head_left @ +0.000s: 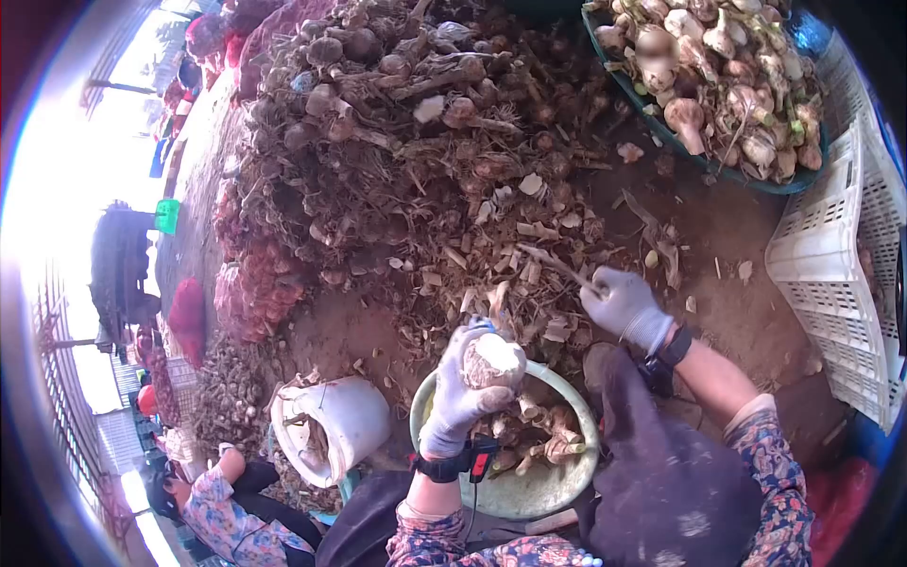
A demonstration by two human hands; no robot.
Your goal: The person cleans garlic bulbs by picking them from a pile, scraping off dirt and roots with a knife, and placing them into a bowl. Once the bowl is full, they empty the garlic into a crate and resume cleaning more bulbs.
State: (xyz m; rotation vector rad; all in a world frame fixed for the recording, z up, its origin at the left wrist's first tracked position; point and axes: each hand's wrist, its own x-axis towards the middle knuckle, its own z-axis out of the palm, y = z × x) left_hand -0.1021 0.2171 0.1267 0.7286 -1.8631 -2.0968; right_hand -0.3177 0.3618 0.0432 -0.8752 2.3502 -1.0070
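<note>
My left hand (461, 383), in a pale glove, is closed around a garlic bulb (495, 362) with a white face turned up. A pale basin (559, 493) with several garlic bulbs (543, 439) inside lies just under this hand. To the right, my gloved right hand (625, 307) grips a knife (556, 262), its thin blade pointing up and left over the trimmings. The blade is apart from the bulb. Beyond both hands rises a big heap of garlic (406, 142) with dry stalks and roots.
A green tub (723, 176) piled with garlic bulbs stands at the upper right, beside white plastic crates (817, 255). A white bucket (364, 420) lies tipped on the left. Another person (227, 506) sits at the lower left. Net sacks (260, 293) flank the heap.
</note>
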